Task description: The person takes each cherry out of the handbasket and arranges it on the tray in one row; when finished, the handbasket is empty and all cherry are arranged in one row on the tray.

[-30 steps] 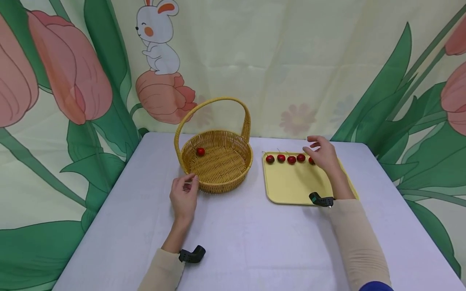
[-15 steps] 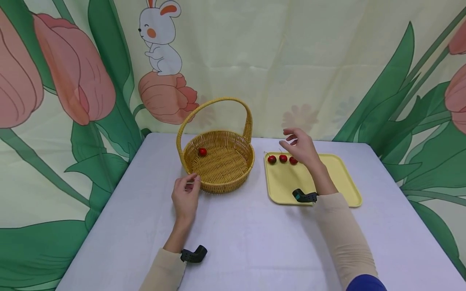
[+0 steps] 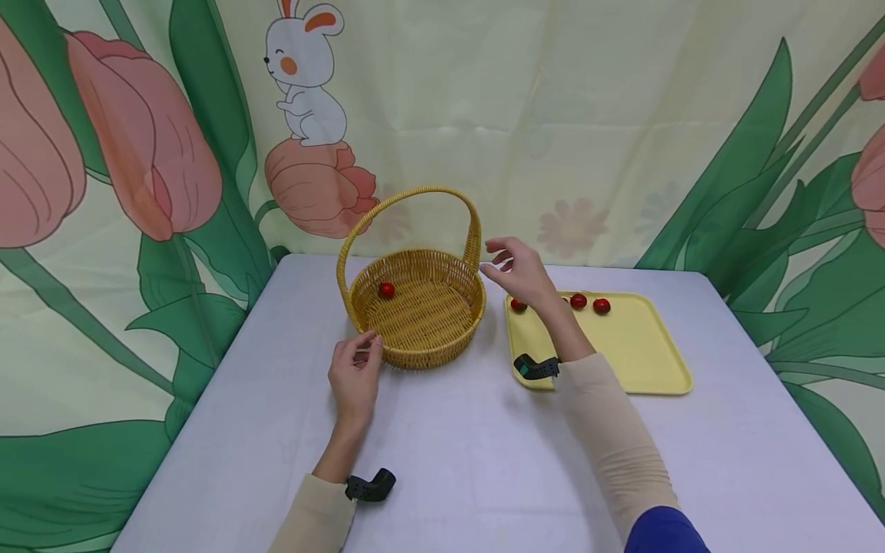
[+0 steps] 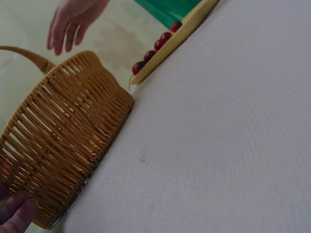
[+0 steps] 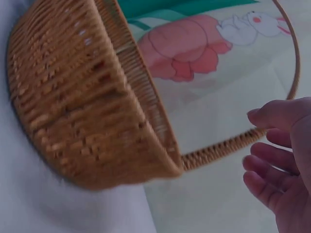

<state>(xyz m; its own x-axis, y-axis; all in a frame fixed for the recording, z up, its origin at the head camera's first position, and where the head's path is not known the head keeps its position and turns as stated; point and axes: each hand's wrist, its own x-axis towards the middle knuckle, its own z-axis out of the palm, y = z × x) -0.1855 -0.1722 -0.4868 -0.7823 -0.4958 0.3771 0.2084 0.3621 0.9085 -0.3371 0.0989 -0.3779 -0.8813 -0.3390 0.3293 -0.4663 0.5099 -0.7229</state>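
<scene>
My left hand [image 3: 355, 384] is at the near left rim of a woven basket [image 3: 415, 358] with a tall handle. Its fingers are loosely bent, fingertips right by the basket's side in the left wrist view. One red cherry [image 3: 386, 290] lies inside the basket. Beside the handle's right foot hovers my right hand [image 3: 520, 273], thumb and fingers apart with nothing between them. In the right wrist view its thumb overlaps the handle [image 5: 223, 149]. Several cherries [image 3: 601, 306] sit along the back of a yellow tray [image 3: 608, 361], some hidden behind my right forearm.
Basket and tray stand on a white-covered table [image 3: 442, 453], the basket on the left and the tray on the right. Behind the table hangs a curtain [image 3: 442, 115] printed with tulips and a rabbit. Each wrist wears a small black camera.
My right hand has moved left from above the tray's right part to the basket handle, uncovering the cherries at right. The left hand has stayed at the basket.
</scene>
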